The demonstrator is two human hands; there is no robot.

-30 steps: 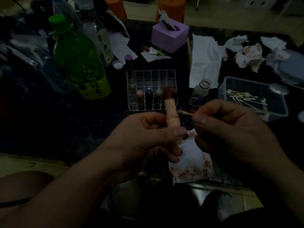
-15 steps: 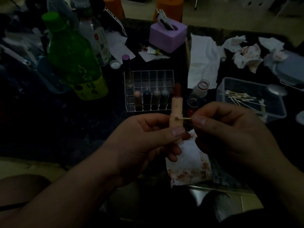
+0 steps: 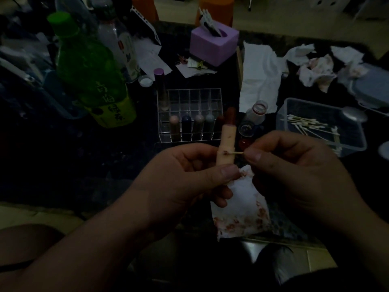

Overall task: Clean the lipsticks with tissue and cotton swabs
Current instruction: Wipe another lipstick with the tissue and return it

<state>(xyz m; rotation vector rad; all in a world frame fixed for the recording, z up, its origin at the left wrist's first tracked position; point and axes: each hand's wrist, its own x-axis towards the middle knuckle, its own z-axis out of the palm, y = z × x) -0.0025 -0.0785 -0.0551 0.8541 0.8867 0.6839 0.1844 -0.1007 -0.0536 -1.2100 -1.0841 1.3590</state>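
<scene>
While my left hand (image 3: pixel 185 182) curls round the lower barrel of the peach-cased lipstick (image 3: pixel 227 140), thumb pressed across its front, I hold it upright above the near part of the dark table (image 3: pixel 94 161), its dark red bullet bare at the top. My right hand (image 3: pixel 294 171) pinches the stick of a cotton swab (image 3: pixel 236 153) tight between thumb and forefinger. The swab lies level and its stained tip touches the case at the seam halfway up. A lipstick-smeared tissue (image 3: pixel 242 209) hangs below the lipstick between my hands; I cannot tell which fingers carry it.

Just behind the lipstick stands a clear acrylic organizer (image 3: pixel 195 95) with a row of capped lipsticks (image 3: pixel 197 127) in its front compartments. To its right sits a clear plastic tub (image 3: pixel 283 110) holding loose swabs. A green bottle (image 3: pixel 88 68) stands far left, a purple box (image 3: pixel 212 47) beyond the organizer, and crumpled tissues (image 3: pixel 315 70) lie at the far right.
</scene>
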